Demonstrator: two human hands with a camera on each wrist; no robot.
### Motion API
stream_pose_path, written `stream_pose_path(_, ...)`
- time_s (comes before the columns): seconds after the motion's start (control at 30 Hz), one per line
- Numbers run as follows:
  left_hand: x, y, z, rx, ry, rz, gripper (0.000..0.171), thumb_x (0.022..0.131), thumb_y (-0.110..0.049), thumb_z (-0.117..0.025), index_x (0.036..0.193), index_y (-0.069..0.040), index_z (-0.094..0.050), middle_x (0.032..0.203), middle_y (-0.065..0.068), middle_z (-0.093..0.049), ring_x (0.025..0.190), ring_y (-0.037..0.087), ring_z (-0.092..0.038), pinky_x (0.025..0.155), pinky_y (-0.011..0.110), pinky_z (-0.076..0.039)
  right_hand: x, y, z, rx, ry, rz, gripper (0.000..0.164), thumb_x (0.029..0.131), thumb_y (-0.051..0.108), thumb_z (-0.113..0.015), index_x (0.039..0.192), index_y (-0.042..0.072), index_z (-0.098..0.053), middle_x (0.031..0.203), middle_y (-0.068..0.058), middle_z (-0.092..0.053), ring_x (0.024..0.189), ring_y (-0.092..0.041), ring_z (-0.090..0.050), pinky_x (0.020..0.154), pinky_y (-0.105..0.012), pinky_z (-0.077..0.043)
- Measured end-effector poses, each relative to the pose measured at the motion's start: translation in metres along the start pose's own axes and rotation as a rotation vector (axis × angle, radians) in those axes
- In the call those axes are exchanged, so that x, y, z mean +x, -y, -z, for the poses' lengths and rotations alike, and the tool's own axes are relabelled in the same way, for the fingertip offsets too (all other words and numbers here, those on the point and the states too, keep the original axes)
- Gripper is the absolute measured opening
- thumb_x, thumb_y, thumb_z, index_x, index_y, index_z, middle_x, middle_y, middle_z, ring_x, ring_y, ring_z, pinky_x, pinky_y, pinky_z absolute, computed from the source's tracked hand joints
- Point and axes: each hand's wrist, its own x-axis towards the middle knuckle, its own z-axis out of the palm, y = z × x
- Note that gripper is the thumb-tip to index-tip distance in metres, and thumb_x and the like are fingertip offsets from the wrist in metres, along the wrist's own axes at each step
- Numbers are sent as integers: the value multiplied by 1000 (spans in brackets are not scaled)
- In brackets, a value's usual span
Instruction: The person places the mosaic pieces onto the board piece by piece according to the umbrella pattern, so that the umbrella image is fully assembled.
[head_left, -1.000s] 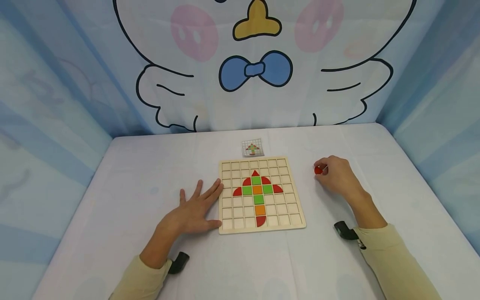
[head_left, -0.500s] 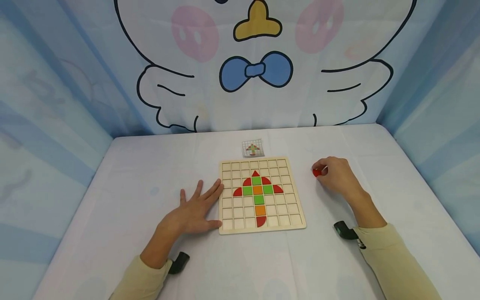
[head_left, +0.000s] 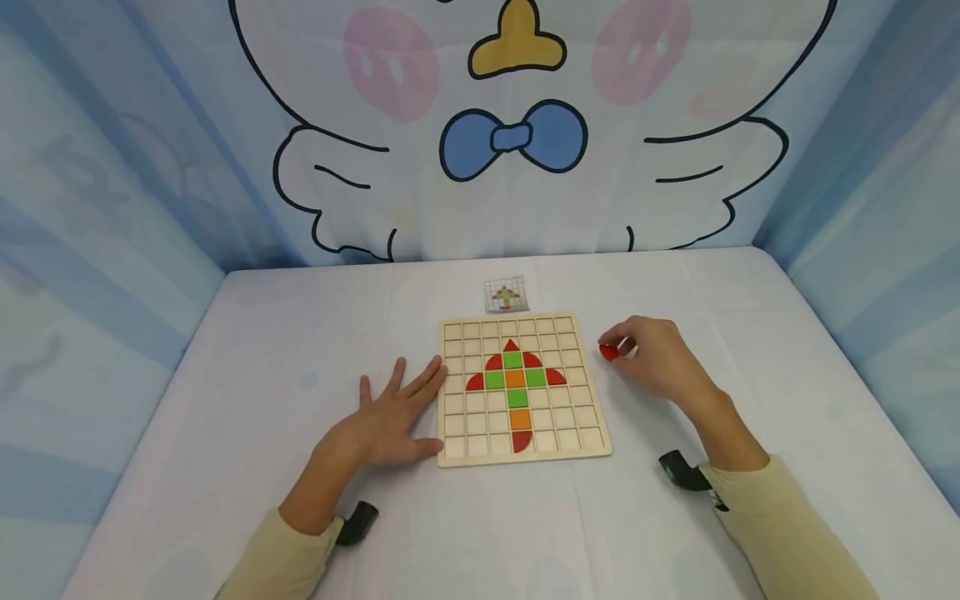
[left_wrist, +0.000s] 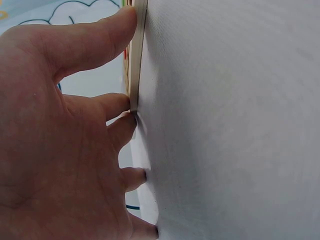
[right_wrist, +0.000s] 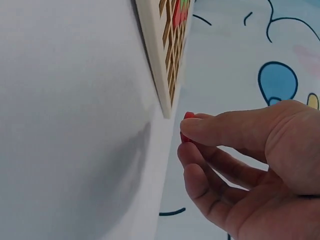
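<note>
A wooden grid board [head_left: 558, 433] lies mid-table, with red, green and orange tiles set in its cells in a rocket-like figure. My left hand [head_left: 386, 425] rests flat with fingers spread, its thumb and fingertips touching the board's left edge; the left wrist view shows the thumb against the board's side. Just right of the board, my right hand [head_left: 660, 354] pinches a small red tile [head_left: 609, 352] between thumb and fingers. In the right wrist view that red tile [right_wrist: 188, 127] is held above the table, mostly covered by the thumb, so its full shape is hidden.
Behind the board lies a small pattern card [head_left: 506, 295] printed with a similar coloured figure on a grid. A white cloth covers the table [head_left: 300, 333]. Cartoon-printed curtains [head_left: 510, 208] stand at the back and both sides.
My right hand has moved left toward the board with the red tile pinched in it. The left hand and the tiles in the board stay where they were.
</note>
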Motion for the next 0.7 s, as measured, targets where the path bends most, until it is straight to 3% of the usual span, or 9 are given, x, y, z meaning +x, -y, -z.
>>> stream_pose_path(0.27,0,-1,0,-2,5,-3,100,92,-46,-73,169,-25,-13,177,-7,-2,161,44,6,116,83,3,-10,28,-12,15,40,114,27,86,-6,-74,111,3,-79,104,-7,-75,90,-23,-64,75,-33,-54)
stream_pose_path(0.7,-1,-2,1,-3,1,0,99,92,-45,-73,169,-23,-14,177,-6,-5,161,46,3,114,84,2,-24,68,-35,87,176,262,23,86,-1,-81,106,9,-81,98,3,-72,88,-15,-62,75,-25,-56)
